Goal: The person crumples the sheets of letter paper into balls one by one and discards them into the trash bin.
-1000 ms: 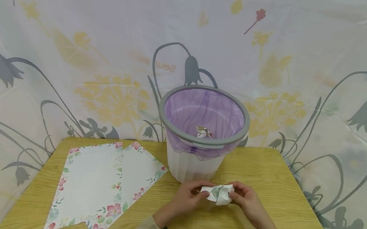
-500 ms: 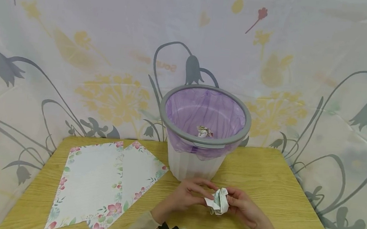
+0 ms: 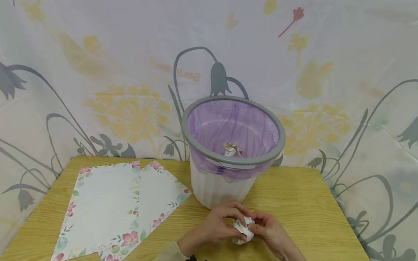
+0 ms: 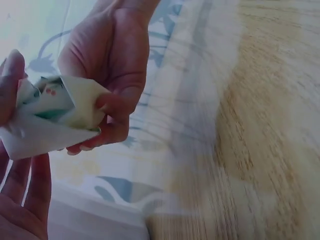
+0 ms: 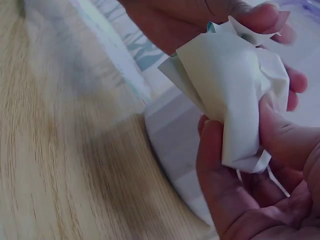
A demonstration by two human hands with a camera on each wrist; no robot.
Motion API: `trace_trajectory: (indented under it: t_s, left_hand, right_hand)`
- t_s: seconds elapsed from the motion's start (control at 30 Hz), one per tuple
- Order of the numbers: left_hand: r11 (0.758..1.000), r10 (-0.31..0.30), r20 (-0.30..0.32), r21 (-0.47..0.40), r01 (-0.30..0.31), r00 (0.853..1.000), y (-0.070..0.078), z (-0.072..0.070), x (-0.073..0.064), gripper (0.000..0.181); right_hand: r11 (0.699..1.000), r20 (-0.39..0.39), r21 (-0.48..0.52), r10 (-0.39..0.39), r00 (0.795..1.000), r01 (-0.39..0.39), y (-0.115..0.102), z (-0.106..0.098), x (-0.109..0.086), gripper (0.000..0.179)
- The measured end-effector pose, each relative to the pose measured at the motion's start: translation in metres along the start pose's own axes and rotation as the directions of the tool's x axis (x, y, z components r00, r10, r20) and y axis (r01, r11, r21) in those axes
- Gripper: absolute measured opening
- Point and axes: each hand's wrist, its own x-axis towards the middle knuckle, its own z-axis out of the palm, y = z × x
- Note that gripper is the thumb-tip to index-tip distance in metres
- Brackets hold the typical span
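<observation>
A crumpled sheet of paper (image 3: 242, 230), white with a printed floral pattern on parts of it, is held between both hands in front of the bin. My left hand (image 3: 220, 223) grips it from the left, fingers curled over its top and the thumb low on its near side. From the right, my right hand (image 3: 269, 233) pinches it between thumb and fingers. In the right wrist view the paper (image 5: 230, 90) shows several folds and a loose corner. The left wrist view shows green and red print inside the folded paper (image 4: 55, 117).
A white bin (image 3: 219, 188) with a grey rim and purple liner stands just beyond the hands, a crumpled paper ball (image 3: 232, 149) inside. Two flat flower-bordered sheets (image 3: 99, 208) lie overlapping on the wooden table (image 3: 299, 203) at left. A printed cloth (image 3: 126, 58) hangs behind.
The paper has gone from a longer folded piece to a smaller, rounder wad. Both hands have drawn closer together and wrapped more around it.
</observation>
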Motion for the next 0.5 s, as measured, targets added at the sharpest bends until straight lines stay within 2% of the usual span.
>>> trace_trajectory:
  t_s: [0.1,0.17,0.23,0.33,0.5]
  left_hand:
    - [0.988,-0.151,-0.019,0.032,0.152,0.988,0.005,0.002,0.001,0.032]
    - [0.967,-0.253,-0.036,0.027,0.254,0.967,0.007,0.004,0.001,0.035]
    - [0.946,-0.322,-0.056,0.033,0.324,0.945,0.007,0.005,0.000,0.034]
    - [0.922,-0.371,-0.117,0.066,0.380,0.921,0.005,0.008,-0.002,0.031]
    - [0.914,-0.352,-0.229,0.123,0.386,0.907,0.000,0.012,-0.005,0.028]
  right_hand:
    - [0.997,-0.058,-0.064,-0.043,0.997,0.039,-0.002,-0.001,-0.003,0.022]
    - [0.992,-0.108,-0.112,-0.061,0.992,0.049,-0.004,-0.001,-0.005,0.021]
    - [0.987,-0.150,-0.158,-0.067,0.986,0.043,-0.006,-0.001,-0.006,0.015]
    - [0.976,-0.184,-0.219,-0.064,0.981,0.023,-0.007,0.000,-0.006,0.004]
    - [0.944,-0.196,-0.329,-0.088,0.977,0.019,-0.009,0.007,-0.004,0.023]
